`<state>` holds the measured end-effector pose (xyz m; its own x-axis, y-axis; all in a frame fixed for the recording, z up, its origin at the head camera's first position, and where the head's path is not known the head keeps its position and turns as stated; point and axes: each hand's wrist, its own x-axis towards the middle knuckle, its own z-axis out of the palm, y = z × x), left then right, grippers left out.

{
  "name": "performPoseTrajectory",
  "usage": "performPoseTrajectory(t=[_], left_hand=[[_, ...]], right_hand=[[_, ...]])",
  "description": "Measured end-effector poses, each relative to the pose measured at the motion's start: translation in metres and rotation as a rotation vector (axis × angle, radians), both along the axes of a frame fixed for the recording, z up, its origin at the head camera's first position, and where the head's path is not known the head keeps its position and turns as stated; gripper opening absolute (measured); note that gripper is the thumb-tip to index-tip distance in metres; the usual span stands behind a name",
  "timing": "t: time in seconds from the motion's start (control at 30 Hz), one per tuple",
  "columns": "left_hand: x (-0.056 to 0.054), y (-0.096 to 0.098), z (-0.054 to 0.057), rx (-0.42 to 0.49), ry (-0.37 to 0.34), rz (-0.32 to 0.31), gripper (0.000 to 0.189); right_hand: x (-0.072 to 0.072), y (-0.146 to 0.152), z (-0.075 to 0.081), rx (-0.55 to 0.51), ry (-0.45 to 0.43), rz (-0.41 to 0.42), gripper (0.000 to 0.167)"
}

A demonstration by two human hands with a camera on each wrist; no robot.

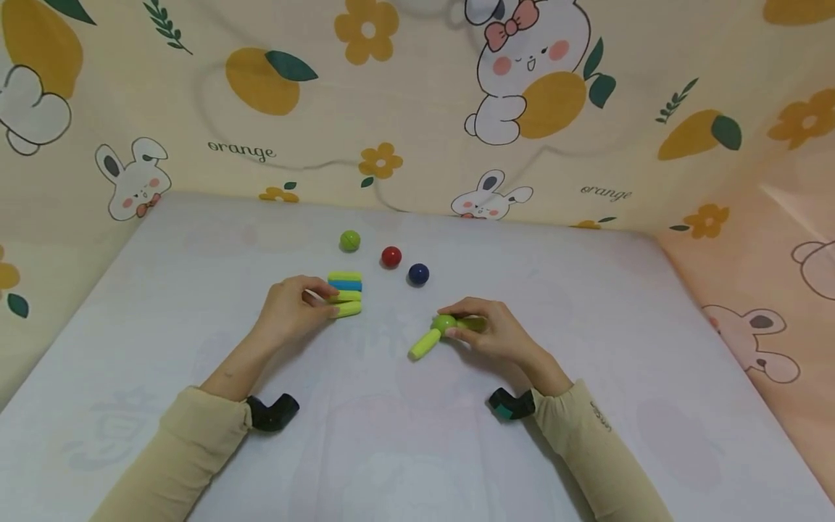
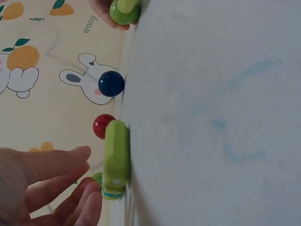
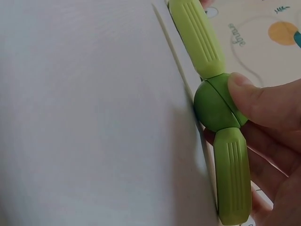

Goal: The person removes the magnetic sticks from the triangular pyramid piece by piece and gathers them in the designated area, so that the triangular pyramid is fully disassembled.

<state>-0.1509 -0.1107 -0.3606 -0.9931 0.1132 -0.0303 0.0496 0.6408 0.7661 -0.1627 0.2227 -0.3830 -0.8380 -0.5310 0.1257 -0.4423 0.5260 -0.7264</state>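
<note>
backing white tabletop (image 1: 391, 449): printed cloth (image 1: 417, 94) | right grip (image 1: 494, 330): clasping green ball (image 1: 443, 323) | left grip (image 1: 293, 308): loose

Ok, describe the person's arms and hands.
The left sleeve and right sleeve are beige, the right one with small dark lettering. A bent black piece shows at each sleeve's end, the right one with a green patch. Left hand and right hand wear no gloves.

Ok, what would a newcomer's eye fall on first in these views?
Probably the glossy green ball joined to two ridged yellow-green rods, held by the right hand near the white tabletop's middle. Next, three yellow-green rods and one blue rod lined up beside the left hand. Farther back, a glossy lime ball, glossy red ball and glossy navy ball lie apart.
</note>
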Motion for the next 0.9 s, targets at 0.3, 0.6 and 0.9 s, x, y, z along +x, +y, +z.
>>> performPoseTrajectory(t=[0.3, 0.6, 0.9], left_hand=[[-0.003, 0.015, 0.006, 0.035, 0.017, -0.035, 0.024], [-0.005, 0.034, 0.004, 0.081, -0.022, -0.099, 0.025], [-0.004, 0.048, 0.000, 0.083, -0.037, -0.175, 0.026]], right_hand=[[0.002, -0.003, 0.002, 0.003, 0.034, -0.025, 0.029], [0.003, -0.004, 0.001, 0.007, 0.053, -0.070, 0.029], [0.006, -0.008, 0.003, 0.006, 0.042, -0.134, 0.027]])
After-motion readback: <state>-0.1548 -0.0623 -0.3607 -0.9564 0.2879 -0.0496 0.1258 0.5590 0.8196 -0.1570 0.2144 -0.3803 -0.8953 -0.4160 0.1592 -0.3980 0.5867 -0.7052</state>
